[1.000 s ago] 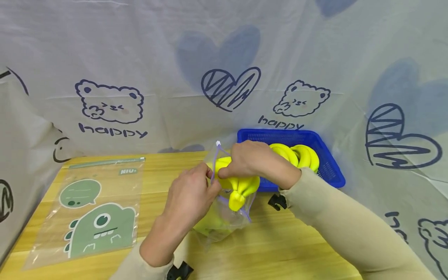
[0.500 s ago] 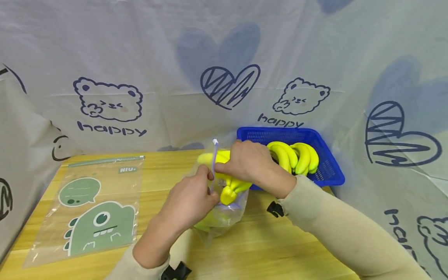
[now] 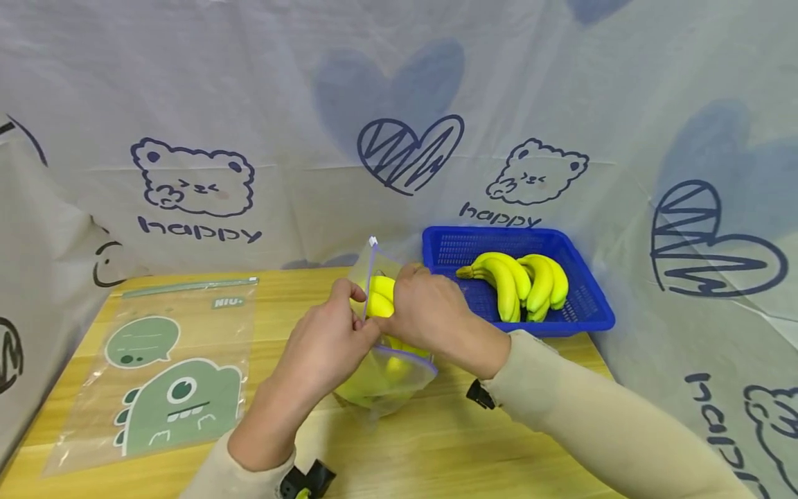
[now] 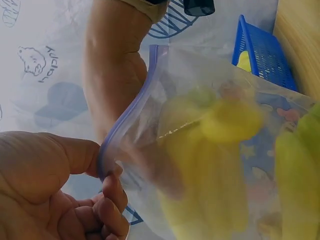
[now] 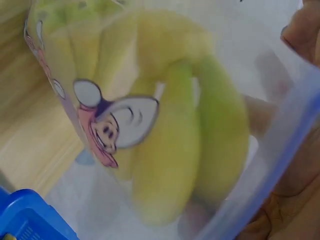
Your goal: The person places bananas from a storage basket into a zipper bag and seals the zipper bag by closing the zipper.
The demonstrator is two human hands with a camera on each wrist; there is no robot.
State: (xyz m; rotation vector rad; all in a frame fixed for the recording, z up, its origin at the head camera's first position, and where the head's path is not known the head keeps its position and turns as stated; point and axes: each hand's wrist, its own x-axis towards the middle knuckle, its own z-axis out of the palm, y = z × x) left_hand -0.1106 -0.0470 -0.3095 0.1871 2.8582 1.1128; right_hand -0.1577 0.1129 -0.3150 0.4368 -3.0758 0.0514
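Note:
My left hand (image 3: 321, 343) pinches the purple zip edge of a clear zip bag (image 3: 408, 381) between thumb and fingers, keeping its mouth apart. My right hand (image 3: 430, 308) reaches through that mouth and grips a bunch of yellow bananas (image 3: 382, 294). Through the plastic in the left wrist view, the right thumb lies against this bunch (image 4: 205, 180), and more bananas (image 4: 295, 180) sit deeper in the bag. A cartoon pig print (image 5: 107, 132) shows on the bag's side in the right wrist view. The right fingers are partly hidden by the bananas.
A blue basket (image 3: 499, 231) stands at the back right, holding banana bunches (image 3: 508, 284). Flat on the wooden table (image 3: 499, 443) at the left lies another zip bag (image 3: 181, 395) with a green dinosaur print. A printed white cloth (image 3: 299, 83) hangs behind.
My right hand has moved left and down with the banana bunch, from over the bag's mouth into the bag. The left hand and the zip edge have shifted slightly left.

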